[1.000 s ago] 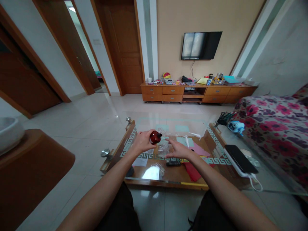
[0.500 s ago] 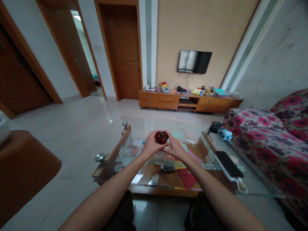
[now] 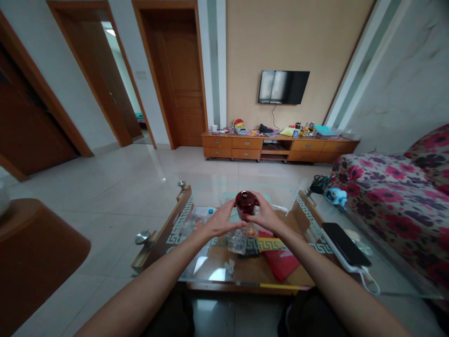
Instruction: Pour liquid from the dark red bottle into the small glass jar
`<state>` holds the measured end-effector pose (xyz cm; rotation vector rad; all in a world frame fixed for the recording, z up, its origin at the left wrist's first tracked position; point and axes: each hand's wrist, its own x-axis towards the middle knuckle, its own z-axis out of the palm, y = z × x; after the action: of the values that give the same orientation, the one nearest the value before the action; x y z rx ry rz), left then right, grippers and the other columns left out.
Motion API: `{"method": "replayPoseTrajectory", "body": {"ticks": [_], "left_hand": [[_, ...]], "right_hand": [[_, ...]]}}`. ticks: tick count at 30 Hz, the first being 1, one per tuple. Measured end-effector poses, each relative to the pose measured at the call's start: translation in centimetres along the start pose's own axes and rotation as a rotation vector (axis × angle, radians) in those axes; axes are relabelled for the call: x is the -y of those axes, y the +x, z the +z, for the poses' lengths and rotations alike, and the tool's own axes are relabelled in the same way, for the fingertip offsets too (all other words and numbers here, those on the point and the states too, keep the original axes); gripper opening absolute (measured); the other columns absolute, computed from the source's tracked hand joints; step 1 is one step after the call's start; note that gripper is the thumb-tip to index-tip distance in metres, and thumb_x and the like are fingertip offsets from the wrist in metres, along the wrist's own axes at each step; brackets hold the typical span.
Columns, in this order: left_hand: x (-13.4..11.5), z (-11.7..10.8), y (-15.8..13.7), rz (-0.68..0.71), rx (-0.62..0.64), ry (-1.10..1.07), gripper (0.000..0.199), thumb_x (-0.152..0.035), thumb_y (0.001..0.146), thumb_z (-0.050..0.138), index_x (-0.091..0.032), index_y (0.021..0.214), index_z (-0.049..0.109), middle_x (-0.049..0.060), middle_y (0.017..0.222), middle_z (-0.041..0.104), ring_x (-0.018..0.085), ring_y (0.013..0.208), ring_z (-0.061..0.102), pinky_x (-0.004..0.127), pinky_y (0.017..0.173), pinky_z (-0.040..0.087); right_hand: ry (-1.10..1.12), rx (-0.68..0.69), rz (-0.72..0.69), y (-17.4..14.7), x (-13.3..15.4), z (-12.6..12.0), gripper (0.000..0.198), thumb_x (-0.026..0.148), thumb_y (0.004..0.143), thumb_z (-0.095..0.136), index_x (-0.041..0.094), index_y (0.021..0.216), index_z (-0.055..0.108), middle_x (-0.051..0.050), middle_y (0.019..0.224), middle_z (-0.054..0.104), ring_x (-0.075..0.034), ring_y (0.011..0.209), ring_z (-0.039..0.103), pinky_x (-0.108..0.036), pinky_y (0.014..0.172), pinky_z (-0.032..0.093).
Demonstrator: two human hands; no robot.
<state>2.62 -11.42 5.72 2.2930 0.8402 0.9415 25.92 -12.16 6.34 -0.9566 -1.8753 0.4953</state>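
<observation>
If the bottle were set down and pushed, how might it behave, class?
The bottle has a round body, so it would probably roll on its side. Its glossy surface may be slippery. It shows no dent, so is likely stiff.

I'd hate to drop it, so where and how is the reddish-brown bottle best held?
Grip the reddish-brown bottle by its round body, probably from the right, where the right hand holds it: it is roughly upright and much wider there than at its neck.
</observation>
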Motion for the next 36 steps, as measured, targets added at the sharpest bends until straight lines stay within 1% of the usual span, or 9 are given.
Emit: {"method": "replayPoseTrajectory", "body": {"ticks": [5, 8, 12, 16, 20, 24, 29, 32, 36], "left_hand": [[1.4, -0.8, 0.3, -0.024, 0.249, -0.002, 0.106, -0.068, 0.068, 0.087, -0.028, 0.156, 0.046, 0.015, 0.151, 0.058, 0.036, 0.127, 0.062, 0.053, 0.109, 0.049], [1.6, -1.1, -0.2, -0.09, 0.392, 0.02, 0.118, -0.065, 0.057, 0.094, -0.03, 0.158, 0.044, 0.014, 0.139, 0.067, 0.037, 0.117, 0.068, 0.05, 0.101, 0.054], [2.3, -0.7, -1.6, -0.15, 0.538, 0.116, 0.104, -0.059, 0.057, 0.094, -0.029, 0.149, 0.057, 0.012, 0.123, 0.075, 0.035, 0.107, 0.073, 0.046, 0.094, 0.056], [3.5, 0.3, -2.8, -0.21, 0.474, 0.143, 0.088, -0.056, 0.066, 0.089, -0.025, 0.144, 0.062, 0.009, 0.11, 0.077, 0.031, 0.097, 0.074, 0.041, 0.089, 0.056], [4.1, 1.1, -3.4, -0.28, 0.394, 0.178, 0.089, -0.063, 0.068, 0.086, -0.023, 0.143, 0.061, 0.01, 0.105, 0.076, 0.03, 0.091, 0.073, 0.04, 0.085, 0.055], [4.0, 1.3, -3.5, -0.294, 0.383, 0.216, 0.09, -0.063, 0.068, 0.085, -0.021, 0.144, 0.059, 0.011, 0.103, 0.076, 0.03, 0.091, 0.073, 0.041, 0.083, 0.055], [3.8, 0.7, -3.3, -0.238, 0.401, 0.269, 0.098, -0.068, 0.063, 0.087, -0.024, 0.145, 0.059, 0.012, 0.116, 0.075, 0.034, 0.1, 0.073, 0.043, 0.088, 0.055], [3.6, 0.2, -3.3, -0.261, 0.402, 0.288, 0.102, -0.072, 0.064, 0.085, -0.025, 0.15, 0.056, 0.014, 0.125, 0.074, 0.035, 0.105, 0.072, 0.044, 0.09, 0.055], [3.2, -0.6, -3.5, -0.281, 0.404, 0.281, 0.091, -0.073, 0.071, 0.08, -0.026, 0.146, 0.06, 0.012, 0.12, 0.076, 0.033, 0.102, 0.073, 0.043, 0.089, 0.055]], "right_hand": [[0.003, 0.046, 0.057, -0.8, -0.5, -1.2, 0.081, 0.026, 0.072, 0.081, 0.027, 0.146, 0.049, -0.009, 0.138, 0.065, -0.029, 0.121, 0.065, -0.05, 0.108, 0.05], [-0.031, 0.056, 0.057, -1.0, -0.3, -2.2, 0.081, 0.027, 0.074, 0.082, 0.027, 0.147, 0.048, -0.009, 0.139, 0.064, -0.03, 0.123, 0.064, -0.05, 0.109, 0.049], [-0.108, 0.036, -0.005, -1.7, -0.2, -3.2, 0.08, 0.026, 0.076, 0.08, 0.029, 0.148, 0.047, -0.009, 0.144, 0.061, -0.031, 0.129, 0.061, -0.052, 0.113, 0.047], [-0.217, 0.101, -0.056, -2.6, -0.3, -3.9, 0.082, 0.023, 0.074, 0.079, 0.032, 0.149, 0.046, -0.008, 0.143, 0.061, -0.031, 0.129, 0.06, -0.051, 0.111, 0.049], [-0.283, 0.154, -0.049, -3.0, -0.4, -4.4, 0.082, 0.024, 0.075, 0.078, 0.032, 0.15, 0.045, -0.009, 0.142, 0.061, -0.032, 0.126, 0.062, -0.05, 0.107, 0.051], [-0.312, 0.231, -0.04, -3.1, -0.9, -4.6, 0.086, 0.022, 0.073, 0.08, 0.034, 0.151, 0.045, -0.007, 0.141, 0.063, -0.031, 0.122, 0.063, -0.049, 0.106, 0.052], [-0.402, 0.265, -0.029, -3.5, -2.1, -4.7, 0.096, 0.022, 0.07, 0.08, 0.035, 0.157, 0.04, -0.009, 0.143, 0.061, -0.033, 0.122, 0.062, -0.052, 0.105, 0.05], [-0.451, 0.293, -0.028, -3.8, -2.2, -4.7, 0.099, 0.021, 0.07, 0.077, 0.035, 0.16, 0.037, -0.01, 0.142, 0.06, -0.033, 0.124, 0.06, -0.052, 0.105, 0.049], [-0.479, 0.331, -0.062, -3.9, -1.8, -4.6, 0.102, 0.016, 0.069, 0.073, 0.037, 0.162, 0.035, -0.009, 0.145, 0.057, -0.033, 0.127, 0.058, -0.051, 0.107, 0.048]]}}
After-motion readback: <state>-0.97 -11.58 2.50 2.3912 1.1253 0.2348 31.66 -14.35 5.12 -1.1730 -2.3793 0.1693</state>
